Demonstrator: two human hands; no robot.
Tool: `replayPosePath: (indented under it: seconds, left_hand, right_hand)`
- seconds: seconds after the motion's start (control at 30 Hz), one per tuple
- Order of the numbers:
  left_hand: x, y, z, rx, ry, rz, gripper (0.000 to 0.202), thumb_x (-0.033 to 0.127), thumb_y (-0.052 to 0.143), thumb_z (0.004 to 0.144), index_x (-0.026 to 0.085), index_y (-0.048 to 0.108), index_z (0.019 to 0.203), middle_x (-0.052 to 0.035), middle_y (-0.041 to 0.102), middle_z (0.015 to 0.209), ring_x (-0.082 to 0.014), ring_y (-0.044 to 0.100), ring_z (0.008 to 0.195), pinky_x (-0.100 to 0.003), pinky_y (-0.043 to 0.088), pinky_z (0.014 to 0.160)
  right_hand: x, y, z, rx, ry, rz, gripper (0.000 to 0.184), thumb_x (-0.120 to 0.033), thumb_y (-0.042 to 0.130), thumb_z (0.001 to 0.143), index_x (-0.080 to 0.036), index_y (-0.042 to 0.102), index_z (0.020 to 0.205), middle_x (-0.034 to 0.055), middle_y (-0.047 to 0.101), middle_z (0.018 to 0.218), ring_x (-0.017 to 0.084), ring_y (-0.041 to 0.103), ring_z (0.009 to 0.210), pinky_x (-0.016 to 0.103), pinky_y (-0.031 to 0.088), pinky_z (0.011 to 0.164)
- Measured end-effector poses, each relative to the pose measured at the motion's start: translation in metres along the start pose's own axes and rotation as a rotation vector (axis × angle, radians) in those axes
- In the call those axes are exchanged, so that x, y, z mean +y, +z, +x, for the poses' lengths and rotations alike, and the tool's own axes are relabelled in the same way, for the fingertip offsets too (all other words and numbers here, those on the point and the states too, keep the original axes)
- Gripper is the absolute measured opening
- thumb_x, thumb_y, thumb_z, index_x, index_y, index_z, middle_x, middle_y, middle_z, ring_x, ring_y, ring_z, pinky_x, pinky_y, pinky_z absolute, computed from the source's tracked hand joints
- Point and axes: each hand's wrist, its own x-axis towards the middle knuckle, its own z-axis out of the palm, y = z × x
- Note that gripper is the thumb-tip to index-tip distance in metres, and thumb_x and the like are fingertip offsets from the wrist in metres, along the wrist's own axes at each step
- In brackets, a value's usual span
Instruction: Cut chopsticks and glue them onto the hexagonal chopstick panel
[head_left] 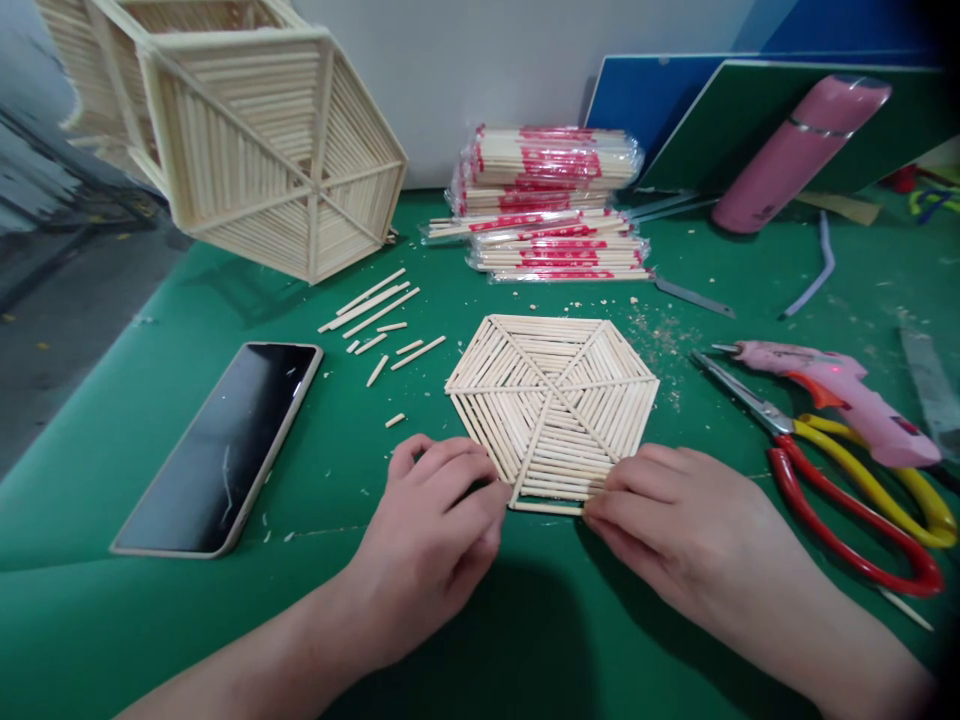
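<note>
A flat hexagonal panel [553, 400] of thin wooden sticks lies on the green table, with spokes meeting at its middle. Along its near edge runs one wooden stick [547, 508], a narrow gap between it and the rest of the filling. My right hand [675, 520] pinches the right end of that stick at the panel's near right corner. At the near left corner, my left hand [442, 520] has its fingers curled together against the panel's edge; what they pinch, if anything, is hidden.
Cut stick pieces [367, 310] and a phone [217, 450] lie left. A stick-built frame [247, 150] stands behind them. Wrapped chopsticks [555, 200] are stacked at the back. At right are a pink glue gun [840, 385], scissors [855, 500] and a pink flask [802, 155].
</note>
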Motion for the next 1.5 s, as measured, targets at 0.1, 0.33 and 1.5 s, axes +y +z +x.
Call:
replayPosePath:
  seconds: [0.1,0.33,1.5]
  left_hand:
    - [0.003,0.0,0.001,0.029,-0.011,0.006,0.015,0.016,0.048,0.08,0.023,0.06,0.086,-0.0014,0.062,0.092,-0.0174,0.054,0.092,-0.038,0.03,0.082]
    - [0.007,0.006,0.006,0.113,0.04,0.085,0.01,0.018,0.054,0.077,0.025,0.06,0.079,-0.0001,0.062,0.085,-0.02,0.052,0.093,-0.045,0.027,0.088]
    - [0.011,0.012,0.013,0.022,0.05,0.093,0.013,0.015,0.048,0.08,0.02,0.058,0.073,-0.0009,0.058,0.079,-0.0189,0.049,0.087,-0.041,0.03,0.082]
  right_hand:
    - [0.0,0.0,0.001,0.005,0.01,0.003,0.017,-0.019,0.049,0.083,-0.021,0.063,0.074,0.0003,0.058,0.065,0.014,0.051,0.065,0.028,0.035,0.059]
    - [0.0,0.0,0.0,-0.004,0.046,0.019,0.017,-0.022,0.047,0.084,-0.022,0.061,0.073,-0.0009,0.058,0.068,0.014,0.051,0.065,0.028,0.035,0.058]
    - [0.002,-0.001,0.001,-0.03,0.064,0.067,0.018,-0.021,0.046,0.084,-0.021,0.063,0.078,0.0009,0.06,0.071,0.015,0.053,0.071,0.028,0.036,0.063]
